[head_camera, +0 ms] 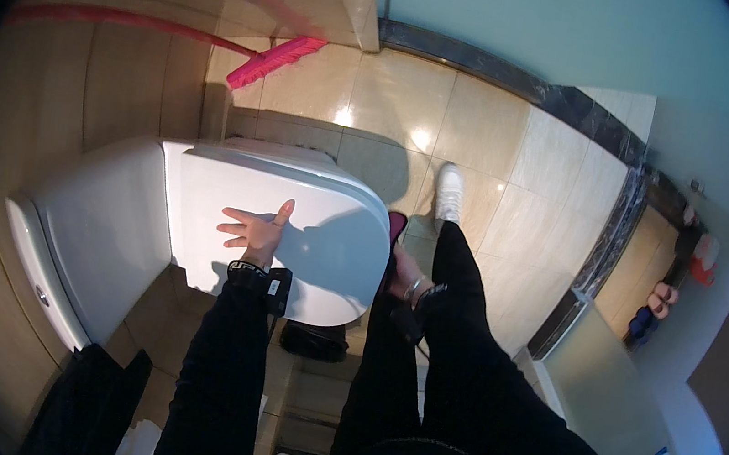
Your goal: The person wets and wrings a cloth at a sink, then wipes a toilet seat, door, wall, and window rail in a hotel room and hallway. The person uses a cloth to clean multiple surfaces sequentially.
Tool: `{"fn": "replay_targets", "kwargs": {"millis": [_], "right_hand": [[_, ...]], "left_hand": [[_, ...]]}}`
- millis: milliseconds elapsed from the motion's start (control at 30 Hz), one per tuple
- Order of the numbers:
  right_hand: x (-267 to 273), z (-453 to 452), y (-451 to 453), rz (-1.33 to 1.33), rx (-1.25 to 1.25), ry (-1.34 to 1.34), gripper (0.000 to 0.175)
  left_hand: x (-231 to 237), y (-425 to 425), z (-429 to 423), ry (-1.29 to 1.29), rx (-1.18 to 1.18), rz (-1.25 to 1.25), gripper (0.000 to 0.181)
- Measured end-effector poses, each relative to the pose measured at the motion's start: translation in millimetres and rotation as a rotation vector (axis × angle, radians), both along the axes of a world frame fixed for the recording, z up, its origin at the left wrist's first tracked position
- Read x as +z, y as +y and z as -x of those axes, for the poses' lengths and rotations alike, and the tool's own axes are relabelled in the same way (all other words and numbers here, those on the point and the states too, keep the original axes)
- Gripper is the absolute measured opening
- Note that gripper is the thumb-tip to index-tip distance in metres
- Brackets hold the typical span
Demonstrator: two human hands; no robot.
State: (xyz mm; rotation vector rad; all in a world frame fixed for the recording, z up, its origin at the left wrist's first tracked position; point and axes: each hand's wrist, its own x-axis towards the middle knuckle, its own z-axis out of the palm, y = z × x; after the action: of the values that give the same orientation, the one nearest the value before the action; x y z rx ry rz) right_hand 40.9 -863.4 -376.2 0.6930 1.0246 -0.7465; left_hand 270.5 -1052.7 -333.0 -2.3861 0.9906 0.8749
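Note:
My left hand is spread, fingers apart, over the closed white toilet lid; whether the palm touches it I cannot tell. Nothing is held in it. My right hand is at the rounded front end of the lid, holding a dark item with a purple-pink face, its exact kind unclear. Part of that item is hidden behind the hand and sleeve. A small black device is strapped at each wrist. The white toilet tank stands at the left.
A pink broom leans near the wall. Below the toilet front sits a black bin or bag. Black cloth hangs by the tank. A dark stone threshold edges the tiled floor; a frosted glass panel and footwear are at the right.

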Motion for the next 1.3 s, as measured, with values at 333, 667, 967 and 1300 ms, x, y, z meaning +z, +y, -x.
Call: {"fn": "replay_targets", "kwargs": {"millis": [333, 667, 967, 1300], "right_hand": [[4, -78, 66, -0.324, 0.015, -0.363, 0.066], [-75, 3, -73, 0.643, 0.269, 0.640, 0.041], [18, -55, 25, 0.245, 0.194, 0.822, 0.061], [13, -21, -21, 0.564, 0.506, 1.091, 0.048]], "left_hand": [[8, -2, -5, 0.016, 0.048, 0.009, 0.152], [-4, 0, -21, 0.388, 0.288, 0.246, 0.146], [-9, -11, -33, 0.282, 0.194, 0.207, 0.113], [-21, -20, -60, 0.399, 0.055, 0.145, 0.068]]}}
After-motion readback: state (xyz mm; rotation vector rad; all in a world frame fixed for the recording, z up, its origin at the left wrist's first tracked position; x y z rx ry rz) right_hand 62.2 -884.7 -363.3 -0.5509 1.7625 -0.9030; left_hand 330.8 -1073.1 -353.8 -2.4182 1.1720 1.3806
